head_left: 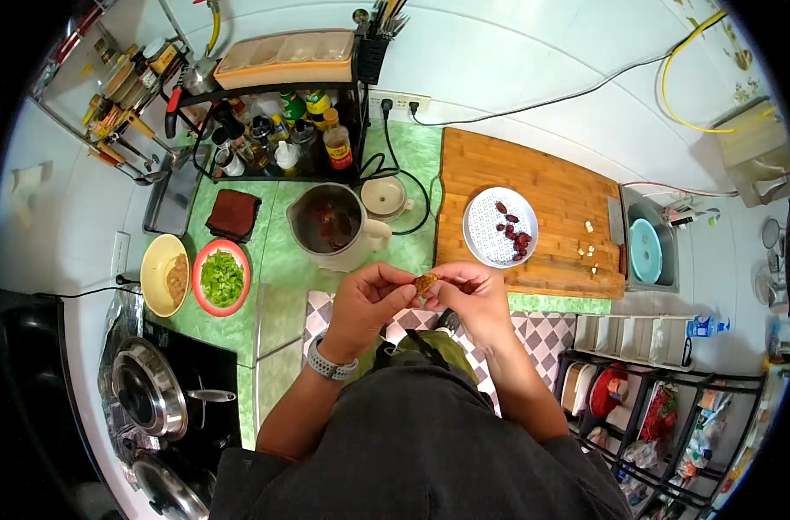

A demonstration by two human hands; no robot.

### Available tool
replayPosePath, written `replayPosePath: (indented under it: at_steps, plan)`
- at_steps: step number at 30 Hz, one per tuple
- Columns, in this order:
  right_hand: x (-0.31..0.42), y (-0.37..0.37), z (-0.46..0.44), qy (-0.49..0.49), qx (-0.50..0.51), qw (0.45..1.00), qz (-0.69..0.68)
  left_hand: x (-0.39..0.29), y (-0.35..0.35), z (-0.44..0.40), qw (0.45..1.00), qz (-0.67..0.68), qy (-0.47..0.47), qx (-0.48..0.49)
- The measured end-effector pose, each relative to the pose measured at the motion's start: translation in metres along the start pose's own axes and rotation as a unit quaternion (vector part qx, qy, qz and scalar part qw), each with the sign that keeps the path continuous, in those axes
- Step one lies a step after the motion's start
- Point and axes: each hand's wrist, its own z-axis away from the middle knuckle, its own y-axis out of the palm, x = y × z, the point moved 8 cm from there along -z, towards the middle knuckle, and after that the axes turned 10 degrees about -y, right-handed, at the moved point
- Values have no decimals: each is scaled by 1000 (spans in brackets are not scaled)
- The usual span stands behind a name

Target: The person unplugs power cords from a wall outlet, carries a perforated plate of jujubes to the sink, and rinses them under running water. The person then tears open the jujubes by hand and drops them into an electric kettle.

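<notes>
Between my two hands, just in front of my body, is a brown, torn-open jujube [425,283]. My left hand [360,305] pinches it from the left with thumb and fingers. My right hand [475,303] pinches its other side. Beyond my right hand, a white perforated colander [486,236] holds several dark red jujubes [520,243] on a wooden cutting board [568,195]. Small pale pieces [589,227] lie on the board's right part. Ahead of my left hand stands a cream pitcher [378,232] with dark reddish pieces inside; its lid [384,196] lies behind it.
To the left are a red-rimmed plate of chopped green vegetable [221,276], a yellow bowl [156,277] and a folded brown cloth [233,215]. A lidded pan [150,390] sits on the stove. A condiment rack [282,173] backs the counter; a sink [659,217] lies right.
</notes>
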Motion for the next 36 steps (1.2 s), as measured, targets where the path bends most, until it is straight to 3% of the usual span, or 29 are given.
replayPosePath:
  at_steps: [10, 12, 19, 24, 28, 30, 31, 34, 36]
  plan:
    - [-37, 27, 6, 207, 1, 956, -207, -6, -22, 17, 1000, -7, -4, 13]
    - [-48, 39, 9, 258, 75, 917, -296, -6, -24, 22, 1000, -2, -14, 20]
    - [-58, 64, 14, 318, 151, 866, -355, -19, -33, 39, 999, -36, 1, 0]
    - [-58, 74, 3, 271, 144, 885, -351, -31, -39, 44, 989, -80, 109, -57]
    - [-56, 75, -6, 243, 129, 913, -302, -24, -47, 50, 987, -78, 104, -96]
    - [-46, 65, -15, 194, 19, 962, -193, -26, -47, 54, 982, -72, 159, -69]
    - [-47, 62, -20, 193, 20, 962, -193, -27, -48, 56, 982, -73, 160, -69]
    - [-40, 49, -42, 142, 73, 983, -87, -41, -43, 62, 974, -105, 197, -33]
    - [-17, 58, -54, 3, 160, 981, 114, -43, -63, 64, 973, -100, 171, -118]
